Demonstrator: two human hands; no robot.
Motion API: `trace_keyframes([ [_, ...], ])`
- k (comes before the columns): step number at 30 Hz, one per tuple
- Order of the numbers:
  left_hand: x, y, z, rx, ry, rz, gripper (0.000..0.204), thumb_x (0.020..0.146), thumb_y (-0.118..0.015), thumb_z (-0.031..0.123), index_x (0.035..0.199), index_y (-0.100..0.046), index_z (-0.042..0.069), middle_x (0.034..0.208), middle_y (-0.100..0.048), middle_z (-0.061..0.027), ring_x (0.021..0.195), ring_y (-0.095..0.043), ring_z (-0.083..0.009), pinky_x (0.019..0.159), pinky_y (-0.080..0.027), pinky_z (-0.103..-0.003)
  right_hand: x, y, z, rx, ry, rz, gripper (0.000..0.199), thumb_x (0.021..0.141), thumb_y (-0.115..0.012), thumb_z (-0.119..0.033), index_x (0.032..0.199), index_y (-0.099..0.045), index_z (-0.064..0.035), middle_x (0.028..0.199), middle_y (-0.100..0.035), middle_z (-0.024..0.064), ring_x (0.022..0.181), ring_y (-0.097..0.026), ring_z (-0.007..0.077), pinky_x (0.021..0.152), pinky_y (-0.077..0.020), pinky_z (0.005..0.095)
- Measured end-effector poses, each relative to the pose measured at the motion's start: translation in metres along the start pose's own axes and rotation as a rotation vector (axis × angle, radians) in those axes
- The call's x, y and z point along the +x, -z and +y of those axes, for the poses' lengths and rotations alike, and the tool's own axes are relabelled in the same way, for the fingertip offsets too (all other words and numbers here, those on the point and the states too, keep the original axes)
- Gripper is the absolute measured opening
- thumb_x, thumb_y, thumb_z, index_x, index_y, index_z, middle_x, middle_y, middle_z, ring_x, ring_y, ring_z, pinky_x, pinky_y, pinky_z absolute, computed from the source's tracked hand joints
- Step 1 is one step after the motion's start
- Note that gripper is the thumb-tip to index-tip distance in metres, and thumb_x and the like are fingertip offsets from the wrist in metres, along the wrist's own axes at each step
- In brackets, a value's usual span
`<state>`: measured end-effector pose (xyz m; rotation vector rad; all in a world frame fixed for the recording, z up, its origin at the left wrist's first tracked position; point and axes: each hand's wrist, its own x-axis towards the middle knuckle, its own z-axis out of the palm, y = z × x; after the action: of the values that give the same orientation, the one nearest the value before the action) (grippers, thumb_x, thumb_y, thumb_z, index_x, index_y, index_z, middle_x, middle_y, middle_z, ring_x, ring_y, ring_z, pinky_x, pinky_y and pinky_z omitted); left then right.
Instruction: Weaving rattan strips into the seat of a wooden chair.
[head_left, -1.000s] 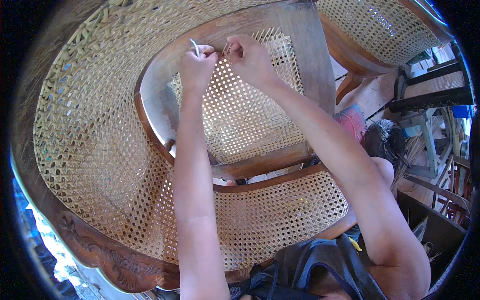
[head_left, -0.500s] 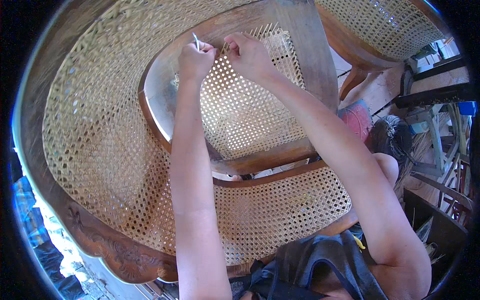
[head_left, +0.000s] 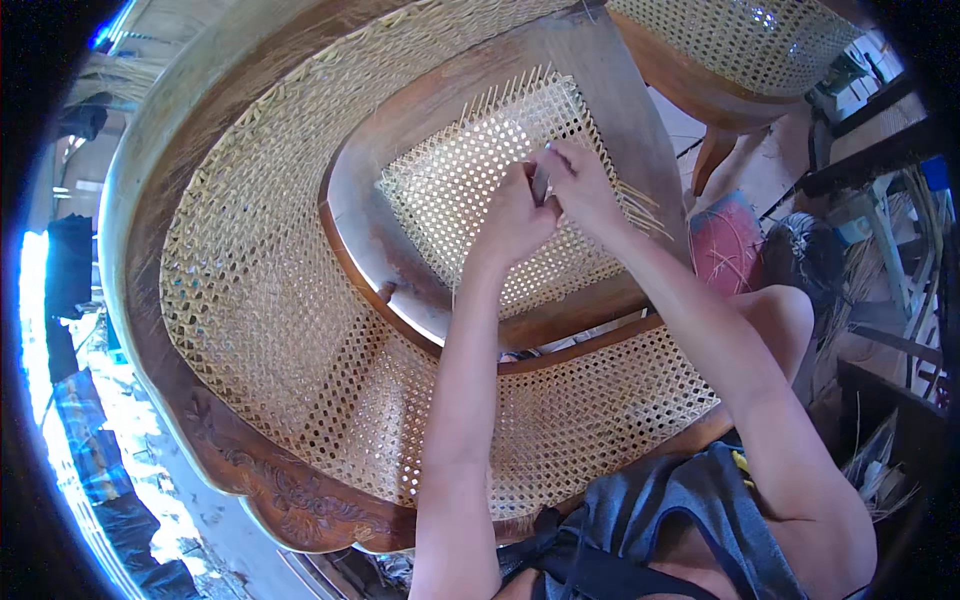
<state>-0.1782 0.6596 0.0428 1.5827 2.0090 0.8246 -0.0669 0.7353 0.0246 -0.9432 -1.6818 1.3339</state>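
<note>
Centrally, hands: both meet over the woven cane panel, fingertips close together at its upper right part.
Left hand [head_left: 512,215]: curled nearly to a fist, knuckles up, fingers pinched on a thin grey tool; the forearm rises straight from the lower edge.
Right hand [head_left: 585,190]: fingers bent and drawn in beside the tool's upper end, touching the left hand; whether it grips the tool or a cane strand cannot be told. The forearm runs in on a slant from the lower right.
Thin grey tool [head_left: 541,182]: stands almost upright between the two hands, only a short length showing.
Woven cane panel [head_left: 455,185]: pale open weave directly beneath the hands, set in a curved wooden seat frame [head_left: 365,225].
Loose cane ends [head_left: 510,95]: project in a row past the panel's far edge; more [head_left: 640,205] fan out just right of the right hand.
Large caned chair back [head_left: 260,300]: wraps around the seat frame on the left and near sides, edged by a carved dark wooden rail [head_left: 290,490].
Surroundings: a red cushion-like thing [head_left: 725,245] on the floor to the right; a second caned piece [head_left: 740,35] at the top right.
</note>
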Motion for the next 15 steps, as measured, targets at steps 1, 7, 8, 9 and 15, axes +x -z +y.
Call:
trace_keyframes([
  [1,0.000,0.008,-0.001,-0.198,0.018,-0.091,0.027,0.089,-0.058,0.011,0.112,-0.054,-0.002,0.096,-0.065,-0.0197,0.084,-0.067,-0.0308,0.075,-0.055,-0.039,0.008,0.003,-0.001,0.033,0.077,0.024,0.022,0.096,-0.053,-0.017,0.092,-0.065,0.0021,0.076,-0.062,0.0145,0.068,-0.062,0.0207,0.063,-0.0490,0.0350],
  [7,0.024,0.078,-0.028,-0.303,0.029,0.077,0.019,0.096,-0.054,0.012,0.111,-0.062,0.003,0.091,-0.068,-0.0122,0.082,-0.067,-0.0241,0.076,-0.053,-0.036,0.037,0.019,-0.009,0.540,-0.273,0.083,0.018,0.095,-0.048,-0.010,0.095,-0.062,0.0011,0.072,-0.061,0.0113,0.052,-0.060,0.0176,0.048,-0.0507,0.0321],
  [8,0.033,0.085,-0.032,-0.240,0.084,0.148,0.018,0.095,-0.056,0.013,0.108,-0.066,0.005,0.092,-0.069,-0.0117,0.082,-0.068,-0.0253,0.077,-0.053,-0.036,0.037,0.015,-0.009,0.321,-0.313,-0.183,0.020,0.094,-0.049,-0.010,0.090,-0.063,0.0031,0.069,-0.063,0.0116,0.052,-0.061,0.0182,0.048,-0.0516,0.0328],
  [9,0.042,0.090,-0.034,-0.223,0.101,0.147,0.018,0.095,-0.056,0.013,0.108,-0.066,0.005,0.092,-0.069,-0.0117,0.082,-0.068,-0.0253,0.077,-0.053,-0.036,0.036,0.007,-0.010,0.100,-0.385,-0.477,0.023,0.093,-0.049,-0.010,0.086,-0.064,0.0051,0.067,-0.064,0.0119,0.052,-0.063,0.0187,0.048,-0.0525,0.0334],
  [15,0.077,0.107,-0.021,0.349,-0.082,0.154,0.017,0.089,-0.063,0.017,0.100,-0.072,0.007,0.089,-0.072,-0.0109,0.074,-0.068,-0.0182,0.068,-0.054,-0.033,0.059,-0.032,-0.016,-0.031,-0.328,-0.404,0.025,0.094,-0.049,-0.011,0.081,-0.058,0.0084,0.071,-0.066,0.0141,0.055,-0.067,0.0202,0.046,-0.0543,0.0358],
])
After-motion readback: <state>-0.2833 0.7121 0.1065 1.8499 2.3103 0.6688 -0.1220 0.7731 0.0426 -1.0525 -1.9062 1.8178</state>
